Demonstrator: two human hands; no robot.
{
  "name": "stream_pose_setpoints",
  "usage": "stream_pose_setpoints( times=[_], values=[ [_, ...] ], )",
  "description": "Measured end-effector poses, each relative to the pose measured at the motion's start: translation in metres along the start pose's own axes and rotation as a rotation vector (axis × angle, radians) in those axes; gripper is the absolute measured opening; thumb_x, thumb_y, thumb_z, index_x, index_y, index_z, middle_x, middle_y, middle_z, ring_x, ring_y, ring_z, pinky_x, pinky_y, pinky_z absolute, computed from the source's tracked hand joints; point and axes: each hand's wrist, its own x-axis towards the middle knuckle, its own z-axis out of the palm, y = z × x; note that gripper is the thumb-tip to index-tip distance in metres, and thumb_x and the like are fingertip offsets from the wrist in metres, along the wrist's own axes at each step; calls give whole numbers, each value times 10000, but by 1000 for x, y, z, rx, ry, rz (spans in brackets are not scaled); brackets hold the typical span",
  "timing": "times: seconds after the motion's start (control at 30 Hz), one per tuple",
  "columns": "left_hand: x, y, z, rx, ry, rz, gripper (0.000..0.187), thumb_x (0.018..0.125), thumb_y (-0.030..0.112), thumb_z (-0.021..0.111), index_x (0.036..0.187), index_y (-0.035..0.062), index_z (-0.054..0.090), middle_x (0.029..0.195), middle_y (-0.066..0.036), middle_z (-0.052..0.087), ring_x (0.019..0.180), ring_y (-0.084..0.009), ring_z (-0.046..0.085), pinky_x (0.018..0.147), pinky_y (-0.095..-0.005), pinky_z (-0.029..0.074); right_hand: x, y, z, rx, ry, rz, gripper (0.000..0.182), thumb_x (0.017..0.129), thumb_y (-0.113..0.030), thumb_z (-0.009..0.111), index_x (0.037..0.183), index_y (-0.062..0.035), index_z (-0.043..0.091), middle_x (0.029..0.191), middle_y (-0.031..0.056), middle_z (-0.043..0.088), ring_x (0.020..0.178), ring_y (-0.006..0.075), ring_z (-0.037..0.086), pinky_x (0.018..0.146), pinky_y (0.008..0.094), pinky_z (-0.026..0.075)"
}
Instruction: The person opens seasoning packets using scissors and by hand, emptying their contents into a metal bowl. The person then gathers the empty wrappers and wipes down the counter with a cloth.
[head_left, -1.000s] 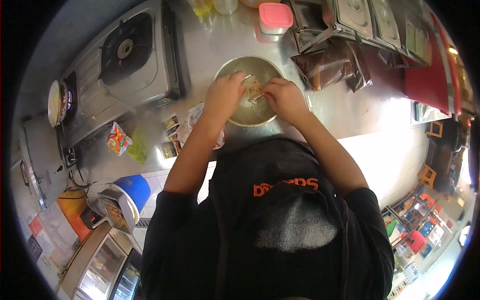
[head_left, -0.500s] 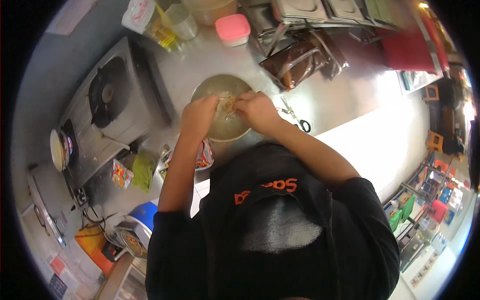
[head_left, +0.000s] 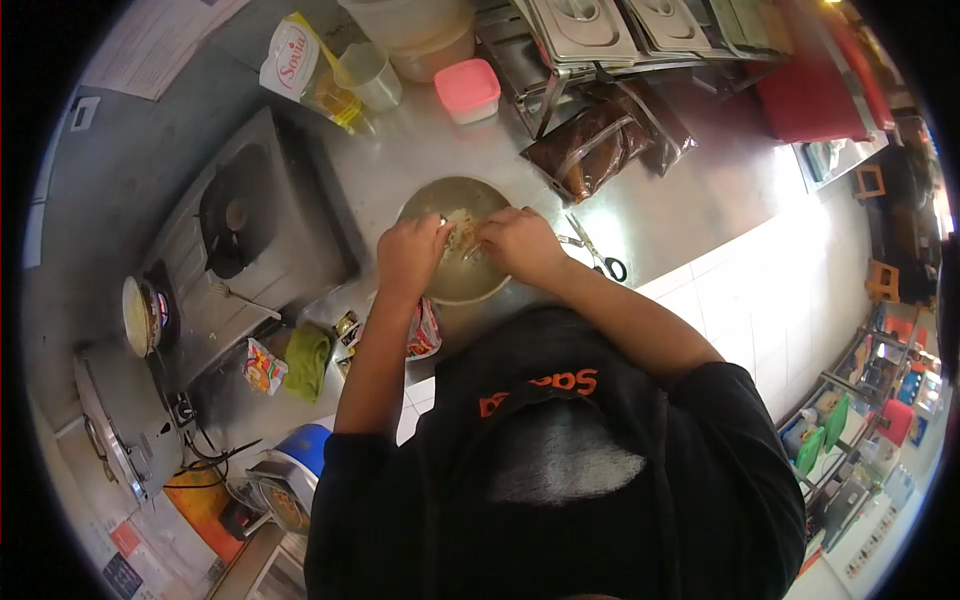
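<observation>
A round metal bowl (head_left: 463, 285) stands on the steel counter with pale, crumbly food (head_left: 461, 232) inside. My left hand (head_left: 410, 258) is over the bowl's left side, its fingers closed on a small item I cannot make out. Over the right side, my right hand (head_left: 522, 246) has its fingertips pinched at the food; what they hold is too small to name. Scissors (head_left: 597, 250) with black handles lie right of my right hand. Beside my left forearm is a red and white packet (head_left: 424, 330).
At left is a stove (head_left: 250, 220) with a fork (head_left: 245, 300) on it and a small pan (head_left: 138, 316) over a lit burner. A pink-lidded tub (head_left: 468, 90), an oil jug (head_left: 335, 97), brown bags (head_left: 590, 150) and metal-lidded trays (head_left: 580, 30) stand behind the bowl.
The view has shifted, so the counter and bowl appear lower and slightly to the right. Both hands remain at the bowl, with small changes in finger position.
</observation>
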Motion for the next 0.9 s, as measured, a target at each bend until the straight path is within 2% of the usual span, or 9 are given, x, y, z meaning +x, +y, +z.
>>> stream_pose_setpoints(
  times=[0.17,0.2,0.27,0.33,0.47,0.6,0.67,0.8,0.9],
  values=[
    [-2,-14,18,-121,253,107,122,867,170,643,816,62,624,780,-149,652,762,-357,635,671,-462,497,-1,-7,-8,-104,-63,27,91,787,-173,689,865,-131,710,895,24,665,930,236,641,835,427,488],
    [-4,-15,18,-123,250,100,122,867,170,643,816,62,624,780,-149,652,762,-357,635,671,-462,497,-2,-5,-5,-129,-23,24,91,791,-157,683,868,-119,709,887,38,663,920,251,642,835,430,496],
    [-7,-18,17,-375,203,85,122,875,171,630,832,58,647,776,-158,645,757,-370,629,683,-468,495,-3,1,3,-152,16,18,91,794,-142,677,872,-107,708,879,52,661,911,266,644,835,433,504],
    [-9,-13,14,-286,161,13,115,877,164,622,848,60,663,794,-165,652,769,-374,632,694,-464,499,-2,6,9,230,46,-2,109,804,-100,653,897,-69,699,893,90,654,892,308,641,819,429,520],
    [-11,-3,10,-32,22,-136,117,875,157,611,870,65,683,830,-169,665,789,-382,637,719,-461,506,-4,9,7,226,-80,5,143,820,-121,614,937,-72,680,978,113,653,975,326,621,865,424,507],
    [-27,1,25,-161,147,-107,136,871,176,619,809,60,654,817,-160,664,780,-376,638,715,-468,505,-13,22,2,176,-89,-25,151,807,-80,627,945,-56,685,958,119,648,918,326,632,821,419,520],
    [-36,4,29,-255,77,-17,190,878,194,616,752,52,615,790,-149,652,768,-375,632,704,-476,502,-22,32,-5,171,-54,-76,137,796,-57,649,926,-43,691,917,122,644,874,328,638,786,418,529],
    [-37,46,11,-231,-16,-80,171,861,181,623,754,48,614,802,-146,659,789,-365,638,706,-469,504,-48,48,-25,194,-107,-98,125,808,-65,648,924,-50,692,916,107,644,870,317,639,777,411,531],
    [-34,64,8,-74,-76,-82,135,833,155,626,768,40,603,815,-140,663,795,-361,638,705,-465,502,-65,58,-36,218,-151,-84,118,812,-72,652,921,-52,693,924,97,647,874,311,640,762,401,533]
  ],
)
